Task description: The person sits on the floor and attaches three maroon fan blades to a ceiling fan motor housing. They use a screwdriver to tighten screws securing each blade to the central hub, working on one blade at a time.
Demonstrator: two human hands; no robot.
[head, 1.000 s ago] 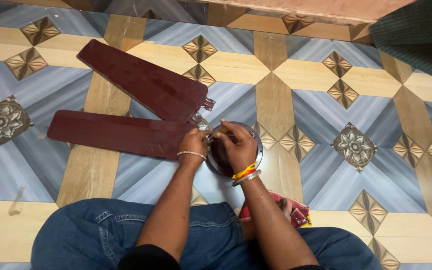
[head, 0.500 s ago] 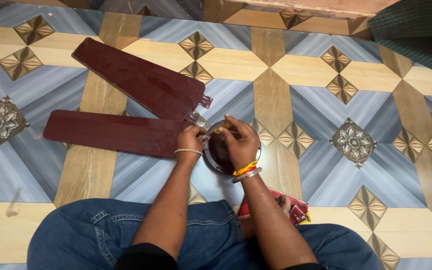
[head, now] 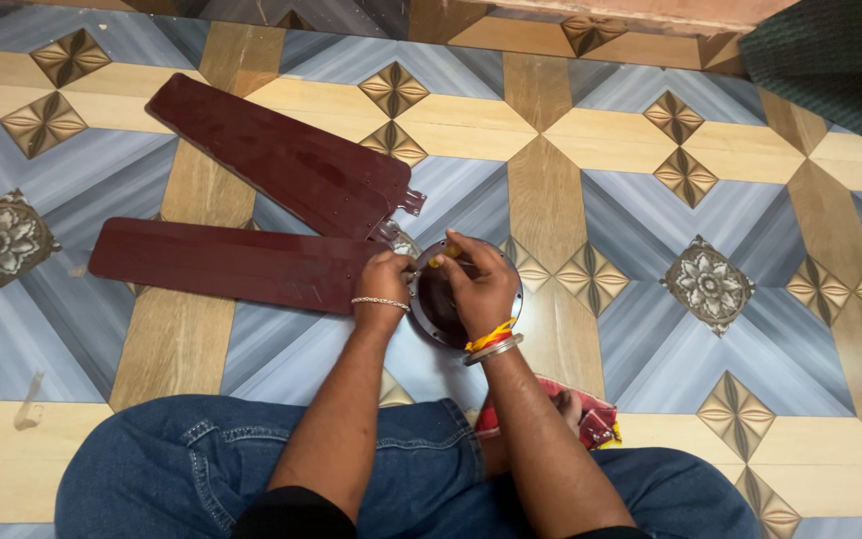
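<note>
We see a round dark fan hub (head: pixel 441 309) with a silver rim lying flat on the floor. Two maroon blades lie flat to its left: the upper blade (head: pixel 281 160) slants up and away, the lower blade (head: pixel 221 265) runs nearly level, its inner end at the hub.

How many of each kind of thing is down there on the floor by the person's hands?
Dark red fan blades: 2, upper and lower
Round fan motor hub: 1
Red patterned cloth: 1
Hands on the hub: 2, left hand and right hand
Total: 6
</note>
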